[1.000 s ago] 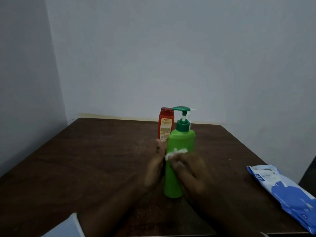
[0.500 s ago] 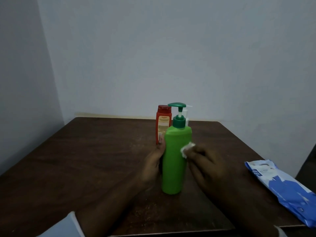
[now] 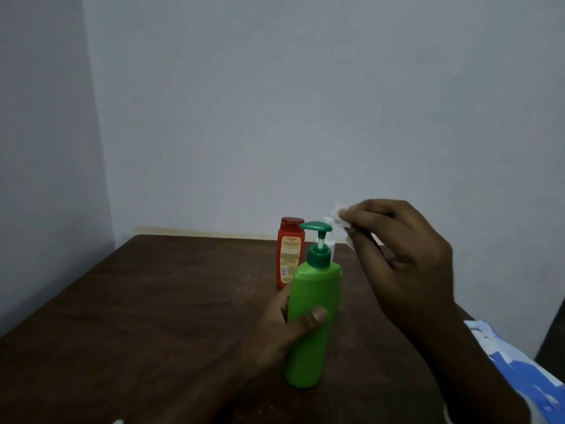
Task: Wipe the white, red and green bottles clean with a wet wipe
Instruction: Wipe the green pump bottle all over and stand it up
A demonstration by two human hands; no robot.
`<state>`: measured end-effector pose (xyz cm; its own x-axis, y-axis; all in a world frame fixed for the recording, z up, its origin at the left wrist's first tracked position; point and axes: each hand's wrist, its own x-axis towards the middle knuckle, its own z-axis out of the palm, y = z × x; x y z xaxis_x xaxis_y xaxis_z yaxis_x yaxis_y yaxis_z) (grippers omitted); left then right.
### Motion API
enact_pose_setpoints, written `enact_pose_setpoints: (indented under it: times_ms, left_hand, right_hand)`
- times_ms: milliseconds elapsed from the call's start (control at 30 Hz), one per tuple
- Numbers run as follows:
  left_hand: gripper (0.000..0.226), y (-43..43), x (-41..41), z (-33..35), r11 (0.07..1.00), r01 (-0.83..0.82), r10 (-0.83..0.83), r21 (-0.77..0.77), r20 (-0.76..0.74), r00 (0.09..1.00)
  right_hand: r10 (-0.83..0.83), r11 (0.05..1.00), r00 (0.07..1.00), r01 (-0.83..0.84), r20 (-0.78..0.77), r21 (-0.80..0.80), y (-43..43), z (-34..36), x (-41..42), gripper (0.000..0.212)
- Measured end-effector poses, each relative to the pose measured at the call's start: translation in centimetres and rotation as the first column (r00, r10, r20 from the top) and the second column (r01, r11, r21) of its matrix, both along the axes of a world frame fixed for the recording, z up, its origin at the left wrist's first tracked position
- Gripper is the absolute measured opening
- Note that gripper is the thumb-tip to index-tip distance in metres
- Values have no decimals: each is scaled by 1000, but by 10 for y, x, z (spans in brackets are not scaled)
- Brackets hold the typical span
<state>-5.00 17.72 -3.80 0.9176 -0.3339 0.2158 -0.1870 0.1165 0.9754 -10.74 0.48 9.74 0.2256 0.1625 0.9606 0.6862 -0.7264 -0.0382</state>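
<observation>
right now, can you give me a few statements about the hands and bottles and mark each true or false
The left hand grips the green bottle. True.
The right hand presses the wipe against the green bottle's body. False: it holds the wipe up beside the pump head, off the body.
The red bottle stands behind the green bottle. True.
The green bottle lies on its side. False: it stands upright.

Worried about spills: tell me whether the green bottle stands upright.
Upright: the green bottle stands base-down on the table, left hand gripping it.
</observation>
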Motion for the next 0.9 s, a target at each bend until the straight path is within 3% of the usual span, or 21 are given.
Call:
enact_pose_setpoints:
  times_ms: [100, 200, 367, 500, 667, 900]
  left_hand:
    - [65, 0, -2, -1, 999, 16, -17, 47, 26, 1000]
    - [63, 1, -4, 2, 1000, -4, 4, 24, -4, 1000]
    - [58, 1, -5, 2, 999, 23, -23, 30, 2, 1000]
    - [63, 1, -5, 0, 1000, 26, -25, 18, -32, 999]
    - [68, 0, -3, 2, 999, 40, -40, 9, -31, 999]
    - [69, -3, 0, -3, 995, 65, -69, -80, -54, 996]
  right_hand:
    - [70, 987, 988, -89, -140, -133, 18, 21, 12, 18]
    - [27, 948, 973, -98, -231, -304, 25, 27, 16, 19]
    - [-8, 973, 943, -70, -334, -220, -5, 33, 4, 18]
    - [7, 988, 965, -47, -263, -149, -1, 37, 7, 20]
    - [-3, 945, 961, -88, -278, -316, 20, 29, 14, 23]
    - [21, 993, 945, -58, -326, -104, -9, 32, 11, 20]
